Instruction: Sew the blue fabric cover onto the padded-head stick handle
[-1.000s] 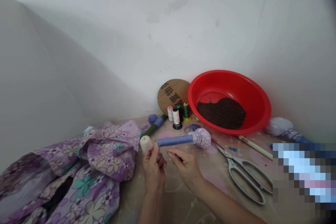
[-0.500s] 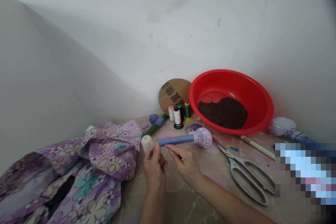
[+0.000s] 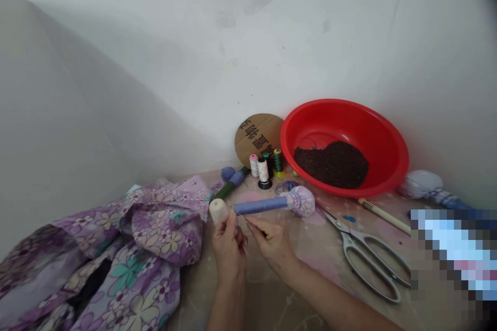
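My left hand (image 3: 230, 243) is closed in a pinch beside the left end of a blue-wrapped stick with a floral cloth knob (image 3: 267, 205). What its fingertips hold is too small to make out. Just right of it, my right hand (image 3: 272, 243) pinches too, fingertips nearly meeting the left ones; a thin strand or needle-like sliver shows between them, its kind unclear. A white rounded spool-like piece (image 3: 218, 210) stands directly behind my left fingers, partly hidden by them.
Floral cloth (image 3: 155, 232) is heaped at left. Thread spools (image 3: 263, 170) and a cardboard disc (image 3: 256, 137) stand by the wall. A red basin (image 3: 388, 160) holds dark grains. Scissors (image 3: 349, 240), a pale stick (image 3: 384, 215) and a white cloth-headed stick (image 3: 421, 184) lie at right.
The view has shifted very slightly. My right hand's fingertips have moved a touch; both hands stay pinched close together in the same place.
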Available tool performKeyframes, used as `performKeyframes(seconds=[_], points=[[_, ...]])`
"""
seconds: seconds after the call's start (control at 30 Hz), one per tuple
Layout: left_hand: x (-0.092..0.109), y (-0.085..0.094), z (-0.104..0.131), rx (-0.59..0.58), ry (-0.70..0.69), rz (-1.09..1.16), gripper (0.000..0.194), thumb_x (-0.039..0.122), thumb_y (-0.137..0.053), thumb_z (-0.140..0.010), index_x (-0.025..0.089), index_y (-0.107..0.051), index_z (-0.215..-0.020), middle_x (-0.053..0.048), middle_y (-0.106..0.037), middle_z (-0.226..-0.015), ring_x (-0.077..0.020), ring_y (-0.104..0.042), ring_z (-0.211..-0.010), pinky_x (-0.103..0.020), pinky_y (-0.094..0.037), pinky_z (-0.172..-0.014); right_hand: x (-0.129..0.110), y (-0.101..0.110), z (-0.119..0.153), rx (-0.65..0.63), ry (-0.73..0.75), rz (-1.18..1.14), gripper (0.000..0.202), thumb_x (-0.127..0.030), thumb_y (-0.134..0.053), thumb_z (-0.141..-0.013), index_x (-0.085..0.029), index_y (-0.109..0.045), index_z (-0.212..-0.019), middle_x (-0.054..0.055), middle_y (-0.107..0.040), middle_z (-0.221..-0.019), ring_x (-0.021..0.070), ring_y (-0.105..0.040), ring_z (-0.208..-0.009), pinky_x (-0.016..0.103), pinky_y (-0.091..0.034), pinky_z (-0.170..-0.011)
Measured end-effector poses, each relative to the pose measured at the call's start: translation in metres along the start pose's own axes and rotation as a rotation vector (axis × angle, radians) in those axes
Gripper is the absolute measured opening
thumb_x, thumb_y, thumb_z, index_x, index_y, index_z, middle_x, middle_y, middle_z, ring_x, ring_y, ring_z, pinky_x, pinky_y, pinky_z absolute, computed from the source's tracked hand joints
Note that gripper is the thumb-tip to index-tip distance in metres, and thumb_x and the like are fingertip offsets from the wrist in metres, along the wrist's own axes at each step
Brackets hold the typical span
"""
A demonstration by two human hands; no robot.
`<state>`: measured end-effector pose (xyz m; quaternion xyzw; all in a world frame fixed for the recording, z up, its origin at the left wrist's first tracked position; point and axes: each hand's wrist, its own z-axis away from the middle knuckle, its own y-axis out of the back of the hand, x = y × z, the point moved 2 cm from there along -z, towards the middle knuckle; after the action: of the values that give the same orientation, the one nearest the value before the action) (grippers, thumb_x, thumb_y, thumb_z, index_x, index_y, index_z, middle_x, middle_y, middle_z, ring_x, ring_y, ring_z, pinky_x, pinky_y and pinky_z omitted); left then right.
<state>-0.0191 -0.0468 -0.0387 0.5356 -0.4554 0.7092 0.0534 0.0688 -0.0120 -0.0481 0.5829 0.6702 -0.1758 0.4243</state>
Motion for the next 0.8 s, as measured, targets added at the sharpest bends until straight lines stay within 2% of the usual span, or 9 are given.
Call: performKeyframes(seconds=[0.17,0.33,0.47,0.8], points=[[-0.001,0.001,-0.002,-0.002,-0.004,-0.003,0.029,0.032,-0.065,-0.059,0.017,-0.041,-0.060,0.012,-0.026,-0.037,-0.0015,-0.024,-0.030,-0.014,-0.023,-0.030,0.003,-0.004,0.002,0.027,-0.032,-0.013,0.025,-0.024,-0.041,-0.079,-0.021,-0.063,-0.090,0.004,-0.065,-0.086,0.0166,-0.059,-0.076,0.027,-0.046,-0.069],[-0.004,0.002,-0.003,-0.004,-0.013,0.000,0.026,0.030,-0.064,-0.061,0.016,-0.041,-0.060,0.012,-0.027,-0.036,-0.0020,-0.024,-0.030,-0.015,-0.023,-0.030,0.003,-0.010,0.001,0.015,-0.134,0.004,0.021,-0.023,-0.043,-0.078,-0.018,-0.063,-0.076,0.002,-0.063,-0.066,0.0123,-0.055,-0.059,0.021,-0.041,-0.056],[-0.004,0.002,-0.002,-0.002,-0.016,-0.005,0.025,0.030,-0.063,-0.062,0.016,-0.042,-0.060,0.012,-0.028,-0.035,-0.0024,-0.026,-0.030,-0.015,-0.024,-0.030,0.003,-0.016,0.000,-0.017,-0.182,-0.111,0.019,-0.021,-0.042,-0.077,-0.017,-0.057,-0.066,-0.002,-0.054,-0.052,0.0096,-0.050,-0.051,0.019,-0.037,-0.051],[-0.004,0.001,-0.001,0.013,-0.030,0.006,0.024,0.028,-0.065,-0.060,0.015,-0.044,-0.059,0.012,-0.031,-0.034,-0.0020,-0.027,-0.029,-0.015,-0.021,-0.030,0.000,-0.020,-0.002,-0.018,-0.300,-0.402,0.013,-0.020,-0.045,-0.072,-0.016,-0.054,-0.063,-0.002,-0.049,-0.050,0.0088,-0.045,-0.046,0.019,-0.035,-0.046]])
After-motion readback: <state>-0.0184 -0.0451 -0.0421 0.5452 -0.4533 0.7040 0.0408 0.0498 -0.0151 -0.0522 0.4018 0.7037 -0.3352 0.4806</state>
